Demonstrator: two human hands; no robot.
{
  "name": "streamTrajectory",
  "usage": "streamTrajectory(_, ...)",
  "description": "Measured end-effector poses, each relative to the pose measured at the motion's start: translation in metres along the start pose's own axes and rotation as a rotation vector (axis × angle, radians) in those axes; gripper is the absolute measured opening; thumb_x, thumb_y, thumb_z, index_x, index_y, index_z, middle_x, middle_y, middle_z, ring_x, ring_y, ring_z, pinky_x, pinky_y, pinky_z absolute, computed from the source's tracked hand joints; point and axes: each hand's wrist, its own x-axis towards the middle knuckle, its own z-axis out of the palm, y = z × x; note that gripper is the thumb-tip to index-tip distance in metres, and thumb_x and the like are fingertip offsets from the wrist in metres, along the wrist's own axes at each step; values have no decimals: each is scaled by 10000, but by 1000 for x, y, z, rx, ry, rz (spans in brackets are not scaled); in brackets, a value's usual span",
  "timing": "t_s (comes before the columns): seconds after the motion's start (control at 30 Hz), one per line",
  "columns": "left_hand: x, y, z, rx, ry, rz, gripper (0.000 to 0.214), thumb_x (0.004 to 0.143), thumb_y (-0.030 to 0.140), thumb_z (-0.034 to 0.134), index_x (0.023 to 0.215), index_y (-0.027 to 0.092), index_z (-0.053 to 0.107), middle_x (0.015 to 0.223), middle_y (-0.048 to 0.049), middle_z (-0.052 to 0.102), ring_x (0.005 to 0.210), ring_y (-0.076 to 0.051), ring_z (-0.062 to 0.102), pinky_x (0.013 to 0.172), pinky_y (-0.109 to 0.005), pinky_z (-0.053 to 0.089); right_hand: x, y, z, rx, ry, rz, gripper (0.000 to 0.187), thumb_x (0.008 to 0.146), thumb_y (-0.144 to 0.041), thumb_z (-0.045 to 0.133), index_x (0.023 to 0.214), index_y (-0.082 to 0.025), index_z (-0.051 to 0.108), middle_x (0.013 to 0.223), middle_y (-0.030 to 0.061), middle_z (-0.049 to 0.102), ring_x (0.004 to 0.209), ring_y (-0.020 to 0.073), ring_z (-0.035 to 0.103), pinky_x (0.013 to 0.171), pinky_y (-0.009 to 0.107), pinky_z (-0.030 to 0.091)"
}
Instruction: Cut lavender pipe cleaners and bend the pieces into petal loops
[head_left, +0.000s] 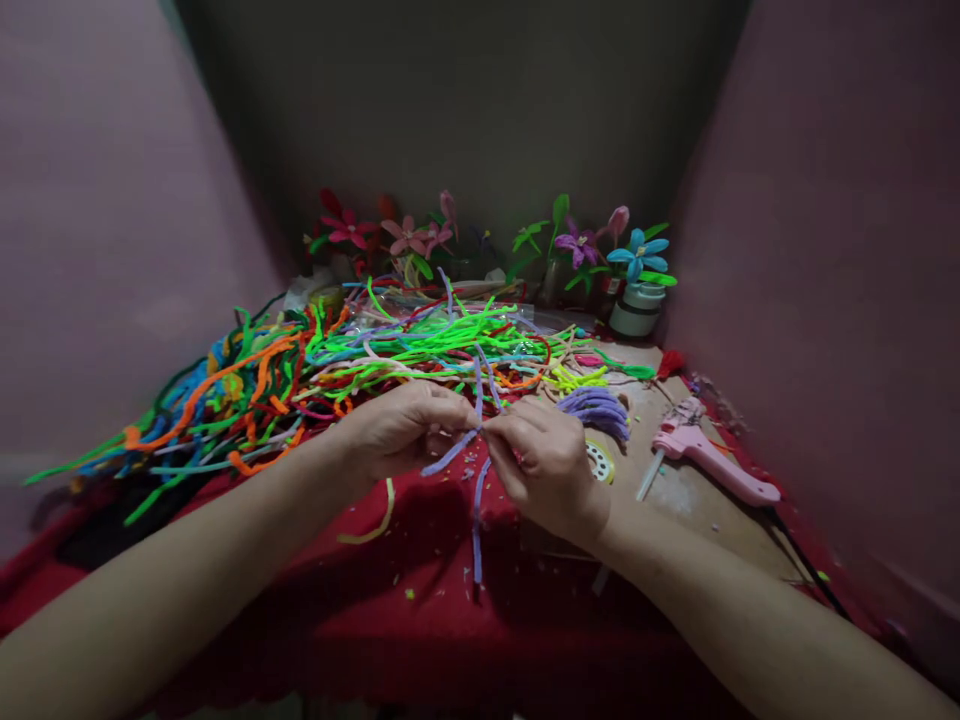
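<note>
My left hand (401, 428) and my right hand (544, 462) meet over the red cloth (390, 610), both pinched on lilac pipe cleaners (475, 500). Strands of them stick up between my fingers, one slants out to the lower left and one hangs straight down. A bundle of purple pipe-cleaner loops (596, 410) lies just beyond my right hand. Behind both hands spreads a big heap of many-coloured pipe cleaners (337, 365).
A pink glue gun (709, 462) lies at the right on a brown board, its cable running off to the right. Finished pipe-cleaner flowers (577, 245) stand in pots at the back. A yellowish strip (375, 520) lies on the cloth. Pink walls close in on both sides.
</note>
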Motion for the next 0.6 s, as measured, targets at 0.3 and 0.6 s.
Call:
streamTrajectory(0.3,-19,7,-4,777,142,810,77,759,226,609,789,180,662,879,-40,581,826,-143,531,760,-242,406,13,3,-2,832,-109,597,123,679,-240,644,583,-165,621,535,-24,534,503,91,436,516,244,335)
streamTrajectory(0.6,-5,-13,-9,299,-152,181,198,774,339,553,737,145,532,646,14,472,590,-104,421,575,-230,359,3,-3,1,203,-90,139,176,760,-138,514,594,-169,567,591,12,523,589,123,455,600,276,349)
